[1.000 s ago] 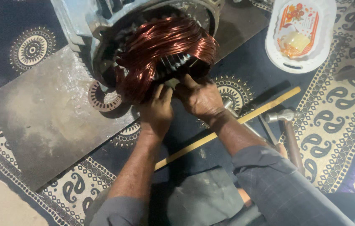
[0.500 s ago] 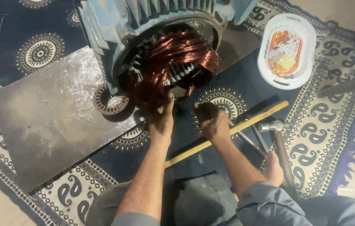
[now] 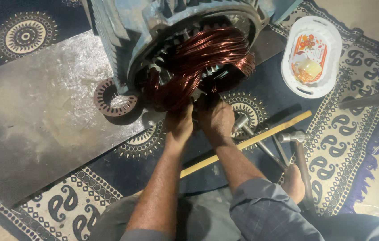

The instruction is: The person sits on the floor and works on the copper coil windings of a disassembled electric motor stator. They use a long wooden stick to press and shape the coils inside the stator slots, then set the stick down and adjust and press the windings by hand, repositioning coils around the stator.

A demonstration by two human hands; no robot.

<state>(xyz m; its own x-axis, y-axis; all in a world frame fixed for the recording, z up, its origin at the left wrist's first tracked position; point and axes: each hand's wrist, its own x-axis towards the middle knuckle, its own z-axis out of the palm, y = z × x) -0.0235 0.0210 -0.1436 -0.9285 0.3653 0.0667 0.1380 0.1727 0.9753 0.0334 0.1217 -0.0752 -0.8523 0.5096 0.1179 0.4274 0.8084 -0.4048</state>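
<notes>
A large blue-grey motor housing (image 3: 122, 27) lies on its side, its open end facing me. Loops of copper winding (image 3: 198, 62) spill out of its slotted core. My left hand (image 3: 179, 122) grips the lower edge of the copper loops. Beside it, my right hand (image 3: 217, 117) presses its fingers into the same lower part of the winding. Both sets of fingertips are partly hidden among the wires.
A grey metal sheet (image 3: 33, 129) lies left on the patterned rug, with a toothed lamination ring (image 3: 111, 97) on it. A yellow wooden stick (image 3: 261, 137), a hammer (image 3: 300, 156) and metal rods (image 3: 261, 143) lie right. A white oval tray (image 3: 311, 56) sits far right.
My right hand, which had drawn back toward the stick half a second ago, has returned to the winding beside my left hand. The view has shifted.
</notes>
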